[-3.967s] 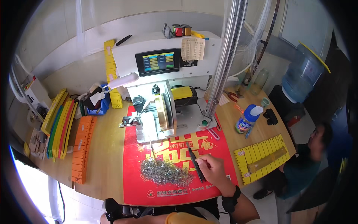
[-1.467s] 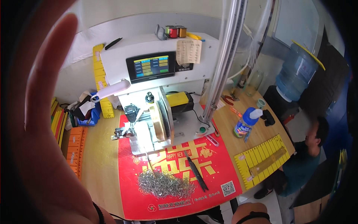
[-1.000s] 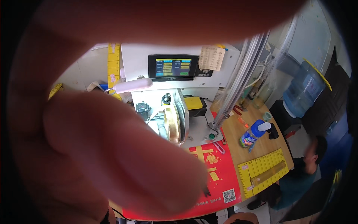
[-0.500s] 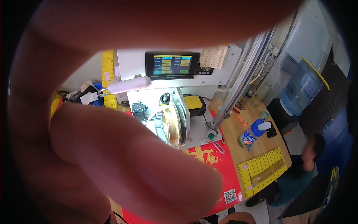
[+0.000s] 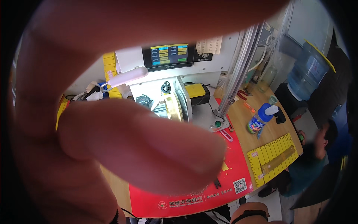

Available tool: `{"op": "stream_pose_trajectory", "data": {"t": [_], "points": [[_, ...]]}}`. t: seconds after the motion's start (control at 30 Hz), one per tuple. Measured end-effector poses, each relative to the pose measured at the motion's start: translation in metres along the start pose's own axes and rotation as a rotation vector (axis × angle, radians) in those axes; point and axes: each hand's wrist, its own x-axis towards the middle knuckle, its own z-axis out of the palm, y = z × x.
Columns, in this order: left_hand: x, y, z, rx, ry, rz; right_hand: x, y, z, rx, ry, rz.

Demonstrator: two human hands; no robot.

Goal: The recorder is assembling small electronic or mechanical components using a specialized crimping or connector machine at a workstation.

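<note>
My left hand (image 5: 141, 145) fills much of the head view, very close and blurred. Its thumb stretches across the middle while a finger arches along the top, the two wide apart with nothing visible between them. The finger's tip runs out of the picture. Beyond the thumb stands a white machine (image 5: 130, 59) with a lit screen (image 5: 169, 56) and a gold-coloured reel (image 5: 172, 108), partly covered by the thumb. At the lower edge a rounded skin-coloured shape with a black strap (image 5: 249, 212) shows; whether this is my right hand, I cannot tell.
A red mat (image 5: 164, 205) lies on the wooden table. To the right are a blue-capped bottle (image 5: 258, 119), a yellow ruled board (image 5: 257, 164) and a red-handled cutter (image 5: 226, 135). A large water bottle (image 5: 307, 74) stands behind. A person (image 5: 309, 164) sits at far right.
The view has shifted, so the machine sits higher and more of the red mat's front shows. My left hand stays close, thumb and finger still apart. The seated person's hand has come into sight.
</note>
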Motion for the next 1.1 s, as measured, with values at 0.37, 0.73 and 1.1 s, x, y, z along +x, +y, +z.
{"op": "stream_pose_trajectory", "data": {"t": [0.37, 0.73, 1.1], "points": [[-0.009, 0.001, 0.009, -0.065, 0.147, 0.08, -0.01, -0.01, 0.004, 0.024, 0.016, -0.019], [-0.043, 0.031, -0.03, -0.157, 0.319, 0.2, -0.015, -0.007, 0.005, 0.082, 0.031, -0.017], [-0.071, 0.056, -0.013, -0.226, 0.374, 0.277, -0.02, -0.014, 0.0, 0.055, 0.09, -0.042]]}}
